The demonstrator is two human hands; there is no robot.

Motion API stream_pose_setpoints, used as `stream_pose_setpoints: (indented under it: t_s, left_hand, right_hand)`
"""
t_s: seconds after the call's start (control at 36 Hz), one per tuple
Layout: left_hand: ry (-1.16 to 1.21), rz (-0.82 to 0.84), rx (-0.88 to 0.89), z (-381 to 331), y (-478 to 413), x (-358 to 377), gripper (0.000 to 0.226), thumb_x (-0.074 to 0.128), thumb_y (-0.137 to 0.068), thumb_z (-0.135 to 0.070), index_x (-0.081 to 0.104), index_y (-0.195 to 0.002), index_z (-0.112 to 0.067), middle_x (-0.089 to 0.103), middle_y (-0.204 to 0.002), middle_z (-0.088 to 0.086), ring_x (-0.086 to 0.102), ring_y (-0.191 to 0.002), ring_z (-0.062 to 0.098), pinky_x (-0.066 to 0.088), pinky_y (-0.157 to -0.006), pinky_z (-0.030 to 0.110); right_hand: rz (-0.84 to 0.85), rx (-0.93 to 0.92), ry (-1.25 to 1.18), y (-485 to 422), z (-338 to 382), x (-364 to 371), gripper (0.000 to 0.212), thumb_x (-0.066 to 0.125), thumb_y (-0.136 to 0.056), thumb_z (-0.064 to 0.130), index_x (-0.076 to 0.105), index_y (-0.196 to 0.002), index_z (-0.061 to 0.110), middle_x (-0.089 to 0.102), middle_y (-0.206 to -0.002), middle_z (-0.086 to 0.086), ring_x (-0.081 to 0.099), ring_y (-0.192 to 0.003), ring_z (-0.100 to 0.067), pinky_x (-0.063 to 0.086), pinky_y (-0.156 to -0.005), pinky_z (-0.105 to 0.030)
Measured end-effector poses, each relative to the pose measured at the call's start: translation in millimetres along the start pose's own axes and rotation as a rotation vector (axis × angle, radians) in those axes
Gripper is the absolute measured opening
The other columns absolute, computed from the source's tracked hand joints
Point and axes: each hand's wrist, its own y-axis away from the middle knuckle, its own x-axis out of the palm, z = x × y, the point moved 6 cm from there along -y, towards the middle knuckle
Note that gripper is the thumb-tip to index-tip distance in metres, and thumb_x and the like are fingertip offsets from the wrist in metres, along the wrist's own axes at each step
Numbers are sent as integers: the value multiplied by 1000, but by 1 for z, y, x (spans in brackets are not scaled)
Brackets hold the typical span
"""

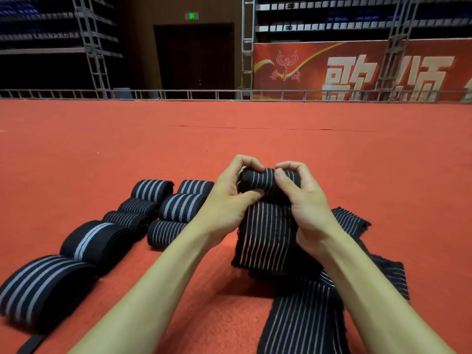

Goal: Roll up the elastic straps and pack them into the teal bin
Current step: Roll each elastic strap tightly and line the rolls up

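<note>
A red carpet [255, 139] is spread over the whole floor, from near to far. At the far right, a red banner [357, 70] with large pale characters is hung behind a low metal railing [178, 94], which is run along the far edge of the carpet. A dark doorway [196, 57] is set in the far wall at the centre.

A black strap [265, 236] with thin pale stripes is held upright above the carpet, near and just right of centre. Its loose length is let down onto a pile of the same striped fabric [301, 320], which is trailed to the near edge. Whether the pile is all one strap cannot be told.

To the left, several rolled straps [94, 241] are laid on the carpet in two rows, running from the near left corner toward the hands.

The rolled end [258, 181] of the strap is gripped from both sides. It is pinched by the curled fingers and thumb of the left hand [229, 195] on the left and of the right hand [304, 200] on the right.

A small green sign [191, 16] is fixed above the doorway.
</note>
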Motion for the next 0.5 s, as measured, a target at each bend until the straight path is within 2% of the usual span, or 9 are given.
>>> stream_pose_setpoints:
  t_s: [0.06, 0.14, 0.22, 0.28, 0.39, 0.5]
  left_hand:
    - [51, 14, -42, 4, 1, 1, 36, 60, -76, -2, 61, -92, -35, 57, -95, 3, 54, -88, 16, 47, -79, 32]
    - [176, -14, -125, 7, -1, 0, 34, 74, -81, -12, 59, -106, -30, 60, -93, 0, 59, -83, 12, 52, -74, 27]
    - [205, -76, -277, 10, 0, -2, 13, 56, -97, -29, 57, -109, -26, 61, -86, -3, 59, -68, 5, 48, -55, 19]
    - [190, -59, -346, 14, 1, -2, 15, 50, -101, -30, 60, -103, -19, 65, -79, -5, 60, -61, 7, 47, -49, 18]
    - [212, -77, -278, 13, -1, -7, 12, 55, -98, -15, 64, -106, -12, 64, -96, 9, 66, -76, 14, 55, -62, 25]
    - [244, -92, -183, 7, -2, -13, 28, 61, -91, 5, 66, -110, -14, 58, -113, 15, 67, -92, 18, 58, -78, 31]
  right_hand:
    - [-24, -22, -3, 0, 3, -3, 10, 57, -97, 11, 56, -103, 19, 65, -73, 3, 62, -63, -12, 53, -54, -28]
    - [10, 2, -82, 2, 6, -1, 20, 54, -96, 1, 54, -107, 18, 62, -76, -6, 62, -59, -15, 53, -49, -27]
    - [37, 14, -75, 3, 7, 2, 25, 52, -95, -3, 53, -110, 17, 58, -72, -3, 60, -53, -11, 50, -45, -25]
    - [27, 10, -62, 2, 6, 2, 29, 53, -93, -6, 52, -110, 18, 56, -74, -2, 58, -55, -9, 51, -47, -25]
    - [-7, 59, -117, 1, 2, 0, 28, 59, -93, 4, 52, -114, 20, 59, -87, -5, 62, -64, -11, 54, -53, -29]
    - [-3, 104, -144, 0, 0, -1, 23, 64, -91, 24, 54, -112, 20, 65, -87, -4, 66, -67, -14, 56, -57, -33]
